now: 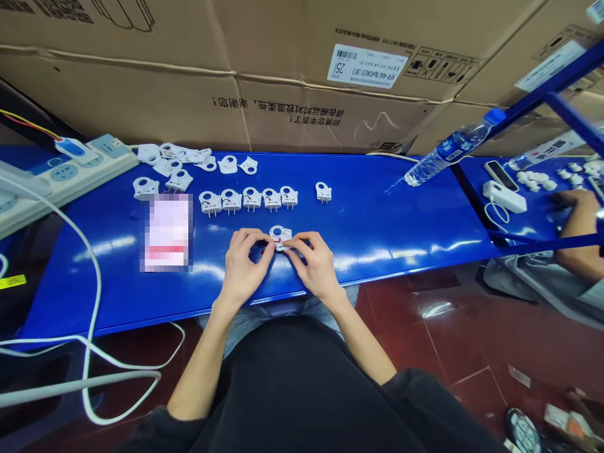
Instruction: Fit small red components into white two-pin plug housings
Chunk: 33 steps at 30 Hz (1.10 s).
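Observation:
Between my fingertips, near the front of the blue table, is a white plug housing [282,234] with a round hole and a small red part on it. My left hand [248,261] pinches its left side. Thumb and forefinger of my right hand [314,259] close on its right side. Beyond my hands stands a row of several similar plug housings [251,199] with metal prongs pointing toward me. One more plug housing [323,191] sits apart to the right. At the back left lies a loose group of white housings [177,156].
A blurred-out pinkish rectangle [167,233] lies left of my hands. A white power strip [66,173] and cables border the left. A water bottle [453,148] leans by the blue frame [533,104]. Cardboard boxes [292,50] wall the back. Another person's arm [582,229] is at right.

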Motion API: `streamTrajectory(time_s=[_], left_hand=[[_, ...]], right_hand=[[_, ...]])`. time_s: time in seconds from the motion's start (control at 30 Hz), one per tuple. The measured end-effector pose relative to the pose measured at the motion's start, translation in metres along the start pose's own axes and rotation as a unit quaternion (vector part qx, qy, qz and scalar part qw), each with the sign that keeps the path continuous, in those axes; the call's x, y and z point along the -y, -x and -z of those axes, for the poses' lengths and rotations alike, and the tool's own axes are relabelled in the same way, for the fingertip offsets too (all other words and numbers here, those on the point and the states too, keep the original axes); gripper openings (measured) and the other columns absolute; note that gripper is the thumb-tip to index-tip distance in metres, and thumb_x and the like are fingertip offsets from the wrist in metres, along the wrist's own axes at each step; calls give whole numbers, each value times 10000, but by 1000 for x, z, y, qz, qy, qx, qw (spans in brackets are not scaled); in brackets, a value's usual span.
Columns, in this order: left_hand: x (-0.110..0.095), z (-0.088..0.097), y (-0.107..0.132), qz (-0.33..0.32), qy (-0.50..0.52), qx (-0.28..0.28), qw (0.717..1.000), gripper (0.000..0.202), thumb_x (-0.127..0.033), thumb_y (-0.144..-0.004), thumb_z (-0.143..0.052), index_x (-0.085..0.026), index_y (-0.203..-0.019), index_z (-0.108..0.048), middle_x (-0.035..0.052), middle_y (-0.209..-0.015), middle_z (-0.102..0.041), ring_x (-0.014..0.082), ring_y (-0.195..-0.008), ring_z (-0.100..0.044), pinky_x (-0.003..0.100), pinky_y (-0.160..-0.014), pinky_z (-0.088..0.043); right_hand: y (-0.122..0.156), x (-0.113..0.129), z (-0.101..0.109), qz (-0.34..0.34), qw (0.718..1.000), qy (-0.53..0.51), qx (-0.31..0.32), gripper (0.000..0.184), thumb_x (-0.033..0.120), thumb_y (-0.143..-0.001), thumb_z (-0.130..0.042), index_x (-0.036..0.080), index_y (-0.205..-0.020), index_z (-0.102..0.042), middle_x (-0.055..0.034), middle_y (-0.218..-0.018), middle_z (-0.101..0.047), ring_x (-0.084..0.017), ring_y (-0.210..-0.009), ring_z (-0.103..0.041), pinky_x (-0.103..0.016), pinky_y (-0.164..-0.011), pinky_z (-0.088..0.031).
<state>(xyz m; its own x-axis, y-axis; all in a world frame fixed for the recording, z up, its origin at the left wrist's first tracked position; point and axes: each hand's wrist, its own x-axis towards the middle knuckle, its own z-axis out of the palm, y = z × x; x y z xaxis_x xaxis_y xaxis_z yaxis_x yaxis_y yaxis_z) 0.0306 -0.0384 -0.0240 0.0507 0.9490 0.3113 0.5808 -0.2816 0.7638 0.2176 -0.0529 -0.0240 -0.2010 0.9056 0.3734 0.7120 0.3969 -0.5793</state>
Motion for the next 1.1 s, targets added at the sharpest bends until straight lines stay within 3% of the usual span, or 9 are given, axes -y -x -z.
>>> streamTrajectory(time_s=[0.5,0.73,1.1], left_hand=[[-6,1,-1,0,-15,-31,999,85,-312,-949,-674,-235,-911,-672,32,-938,-692,210,-923,-633,374,-860,-538],[-8,0,-1,0,-6,-18,1000,110,-315,-947,-677,-231,-883,-647,19,-897,-685,189,-882,-637,346,-840,-538],[-11,1,-2,-1,-3,-24,1000,125,-322,-952,-669,-234,-866,-652,20,-870,-679,180,-837,-637,336,-815,-538]], right_hand=[[1,0,0,46,999,-4,-21,194,294,-1072,-586,220,-1136,-754,-68,-1079,-727,-201,-1006,-644,-363,-917,-543],[2,-1,0,29,1000,4,7,212,319,-1082,-567,268,-1164,-756,-68,-1110,-730,-207,-1036,-654,-372,-926,-549],[2,-1,-1,39,999,-3,-8,198,302,-1074,-581,240,-1143,-756,-72,-1093,-732,-209,-1023,-657,-368,-933,-552]])
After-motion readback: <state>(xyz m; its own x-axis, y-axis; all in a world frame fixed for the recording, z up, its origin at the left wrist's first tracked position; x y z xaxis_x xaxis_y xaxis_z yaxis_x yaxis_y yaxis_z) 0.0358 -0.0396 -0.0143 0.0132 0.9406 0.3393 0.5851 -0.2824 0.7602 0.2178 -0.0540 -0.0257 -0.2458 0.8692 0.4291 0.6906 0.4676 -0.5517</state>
